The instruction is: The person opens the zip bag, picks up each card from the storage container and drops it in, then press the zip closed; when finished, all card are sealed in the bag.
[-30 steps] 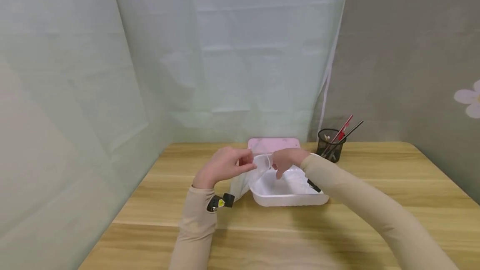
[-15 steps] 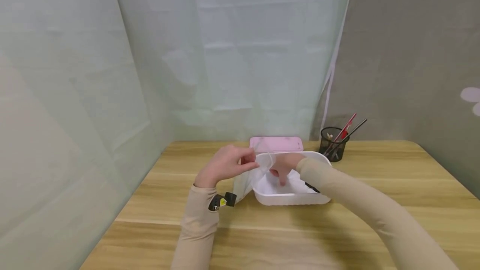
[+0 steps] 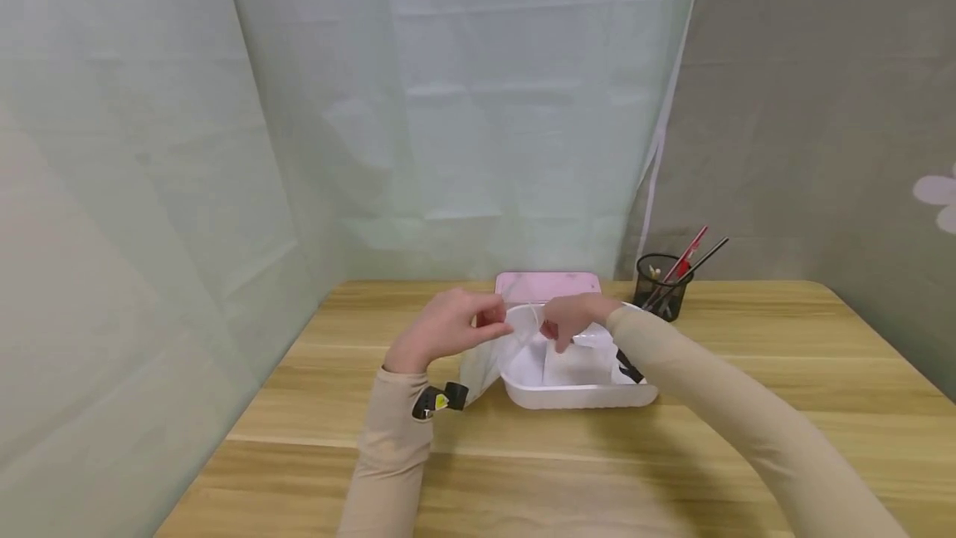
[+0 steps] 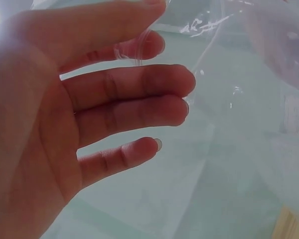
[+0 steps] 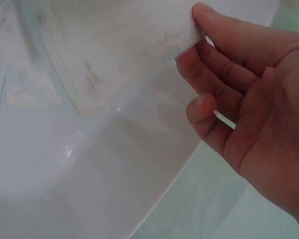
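My left hand [image 3: 489, 324] pinches the rim of a clear plastic bag [image 3: 484, 365], which hangs down to the table left of a white tray [image 3: 578, 397]. In the left wrist view the thumb and forefinger of that hand [image 4: 150, 27] hold the bag's film [image 4: 239, 74], with the other fingers spread. My right hand [image 3: 556, 329] is just above the tray and pinches the top edge of a white sheet [image 3: 575, 365] that hangs into it. The right wrist view shows this hand [image 5: 193, 37] gripping the sheet [image 5: 129, 99] between thumb and forefinger.
A pink box [image 3: 548, 285] lies behind the tray at the back of the wooden table [image 3: 299, 413]. A black mesh pen holder [image 3: 660, 282] with pens stands at the back right. Pale curtains close off the left and back.
My right hand went from the bag's rim down into the tray, then rose with the white sheet pinched in it. The left hand stayed put, holding the bag.
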